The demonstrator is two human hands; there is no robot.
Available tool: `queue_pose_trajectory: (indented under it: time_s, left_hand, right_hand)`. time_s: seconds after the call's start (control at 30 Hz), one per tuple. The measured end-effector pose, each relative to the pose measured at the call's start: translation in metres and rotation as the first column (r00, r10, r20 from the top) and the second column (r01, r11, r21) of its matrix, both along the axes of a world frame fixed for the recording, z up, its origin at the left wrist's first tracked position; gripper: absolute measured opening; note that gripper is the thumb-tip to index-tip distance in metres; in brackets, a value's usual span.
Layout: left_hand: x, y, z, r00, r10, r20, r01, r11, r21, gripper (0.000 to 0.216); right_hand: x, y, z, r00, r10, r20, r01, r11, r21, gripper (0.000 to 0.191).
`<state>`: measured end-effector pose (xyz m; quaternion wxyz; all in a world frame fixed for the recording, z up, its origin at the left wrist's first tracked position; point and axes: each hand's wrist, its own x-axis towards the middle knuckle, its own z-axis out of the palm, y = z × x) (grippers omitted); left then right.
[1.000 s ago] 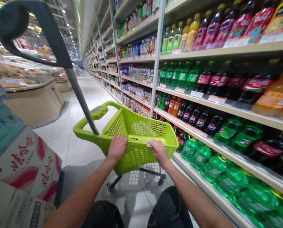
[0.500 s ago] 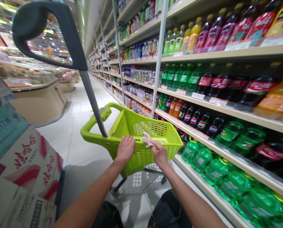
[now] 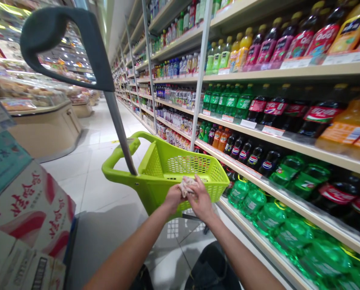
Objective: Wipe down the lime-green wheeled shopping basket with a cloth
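A crumpled, whitish-pink cloth (image 3: 186, 186) is bunched between both hands, just above the near side of a lime-green shopping cart basket (image 3: 156, 189). My left hand (image 3: 174, 197) grips its left side with curled fingers. From the right, my right hand (image 3: 200, 198) holds the cloth too, thumb beneath and fingers bent over it. Perforated walls surround the basket. Its grey pole (image 3: 119, 129) rises on the left to a dark looped handle (image 3: 92, 52). Some fingertips are hidden behind the cloth.
Shelves of drinks line the right side, with green soda bottles (image 3: 276, 225) at the bottom and cola bottles (image 3: 321, 112) higher up. Printed cartons (image 3: 38, 213) are stacked at the left. Beyond them stands a rounded display counter (image 3: 47, 133). White floor tiles (image 3: 98, 189) run down the aisle.
My left hand has moved right from the basket rim and taken hold of the cloth. My right hand has shifted slightly, and the cloth is now bunched between both hands.
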<state>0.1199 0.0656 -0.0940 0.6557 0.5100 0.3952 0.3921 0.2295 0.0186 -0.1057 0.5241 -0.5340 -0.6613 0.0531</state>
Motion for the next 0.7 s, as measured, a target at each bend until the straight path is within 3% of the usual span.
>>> queue_pose_trajectory:
  time_s: [0.13,0.17,0.27,0.33,0.37,0.43,0.47,0.5,0.6,0.7]
  left_hand:
    - [-0.010,-0.002,0.009,0.998,-0.058,-0.030,0.056,0.997,-0.049,0.021]
    - [-0.014,-0.002,0.012,0.995,-0.081,-0.062,0.078,0.996,-0.043,0.021]
    - [-0.032,0.001,0.018,0.972,-0.125,-0.199,0.129,0.992,0.008,0.013]
    - [-0.049,0.006,0.020,0.921,0.009,-0.390,0.077,0.976,0.204,0.018]
    - [-0.058,0.009,0.021,0.858,0.140,-0.494,0.055,0.932,0.359,0.026]
    - [-0.073,0.013,0.021,0.663,0.419,-0.621,0.132,0.751,0.647,0.040]
    - [-0.078,0.015,0.021,0.561,0.518,-0.646,0.225,0.655,0.721,0.043]
    - [-0.080,0.016,0.021,0.477,0.574,-0.665,0.314,0.596,0.739,0.044]
    - [-0.074,0.018,0.021,0.310,0.645,-0.698,0.454,0.545,0.705,0.039]
    - [-0.065,0.021,0.025,0.241,0.641,-0.729,0.516,0.552,0.656,0.029]
  right_hand:
    - [-0.019,0.000,-0.014,0.983,0.110,0.146,-0.101,0.993,-0.064,0.067]
    - [-0.021,0.003,-0.017,0.981,0.117,0.158,-0.107,0.992,-0.068,0.068]
    - [-0.014,0.013,-0.025,0.977,0.133,0.169,-0.123,0.990,-0.067,0.046]
    - [0.009,0.022,-0.029,0.979,0.082,0.189,-0.077,0.996,-0.034,0.039]
    - [0.025,0.026,-0.032,0.980,0.012,0.197,-0.010,1.000,-0.008,0.040]
    - [0.063,0.034,-0.038,0.962,-0.196,0.190,0.189,0.980,0.055,0.042]
    - [0.080,0.037,-0.042,0.938,-0.298,0.179,0.289,0.955,0.072,0.042]
    - [0.094,0.041,-0.046,0.915,-0.363,0.175,0.354,0.932,0.080,0.042]
    - [0.096,0.053,-0.057,0.896,-0.399,0.196,0.392,0.917,0.077,0.041]
    - [0.045,0.063,-0.057,0.927,-0.253,0.275,0.236,0.967,0.096,0.039]
